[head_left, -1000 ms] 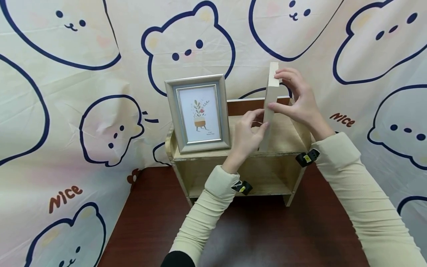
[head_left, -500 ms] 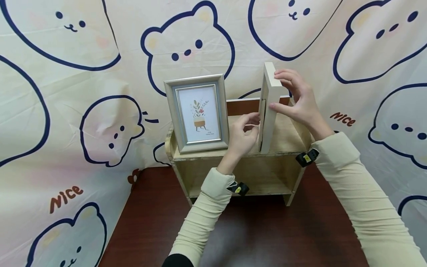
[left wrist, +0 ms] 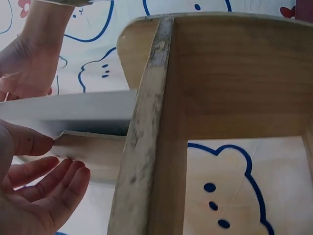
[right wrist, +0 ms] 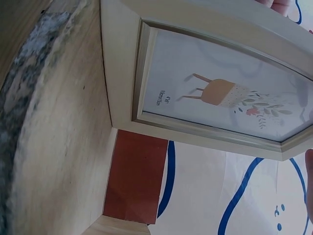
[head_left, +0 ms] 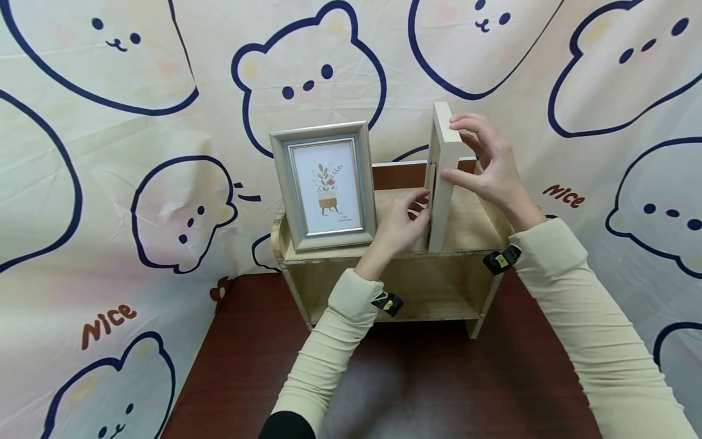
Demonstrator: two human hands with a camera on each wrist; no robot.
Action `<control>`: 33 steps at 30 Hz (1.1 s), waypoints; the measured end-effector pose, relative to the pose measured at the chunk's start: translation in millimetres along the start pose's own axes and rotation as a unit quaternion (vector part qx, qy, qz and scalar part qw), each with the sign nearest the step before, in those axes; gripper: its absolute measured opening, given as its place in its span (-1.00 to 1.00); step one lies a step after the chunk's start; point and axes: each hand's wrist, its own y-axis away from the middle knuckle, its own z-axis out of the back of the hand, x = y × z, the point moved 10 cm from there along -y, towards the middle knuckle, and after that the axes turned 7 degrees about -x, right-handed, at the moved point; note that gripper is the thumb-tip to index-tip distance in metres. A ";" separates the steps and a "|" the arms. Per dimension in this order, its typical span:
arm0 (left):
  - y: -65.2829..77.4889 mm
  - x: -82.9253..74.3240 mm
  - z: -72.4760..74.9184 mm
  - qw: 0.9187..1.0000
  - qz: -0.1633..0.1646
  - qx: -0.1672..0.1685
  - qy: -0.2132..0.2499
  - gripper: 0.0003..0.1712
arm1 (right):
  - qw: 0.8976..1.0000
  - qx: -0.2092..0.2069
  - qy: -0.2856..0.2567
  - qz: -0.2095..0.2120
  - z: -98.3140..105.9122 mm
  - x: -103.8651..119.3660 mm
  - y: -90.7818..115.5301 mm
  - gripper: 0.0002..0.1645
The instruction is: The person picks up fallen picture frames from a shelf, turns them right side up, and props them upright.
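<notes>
A cream picture frame (head_left: 445,183) stands edge-on on the top board of a small wooden shelf (head_left: 477,228). My right hand (head_left: 490,161) grips it by its upper corner, fingers on the top edge and thumb on the side edge. At its back, my left hand (head_left: 400,219) has curled fingers; in the left wrist view the thumb and fingertips pinch the edge of the brown support leg (left wrist: 95,152). The right wrist view shows the frame's glazed front with a plant print (right wrist: 220,93). Left of it, a silver-grey picture frame (head_left: 329,238) stands facing me.
The shelf has a lower compartment (head_left: 433,286) and raised side panels. It stands on a dark red-brown table (head_left: 241,366). A cloth with bear drawings (head_left: 181,134) hangs close behind. A red-brown strip (head_left: 399,177) lies along the shelf's back.
The cream frame has turned slightly so its back shows. My left hand has moved left, off its front edge, to the support leg at the back. The right hand keeps its grip.
</notes>
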 end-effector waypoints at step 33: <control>1.5 9.5 19.6 1.000 -0.014 -0.011 0.000 -0.58 | 0.997 0.068 0.013 -0.025 -8.6 4.3 -12.5 -0.30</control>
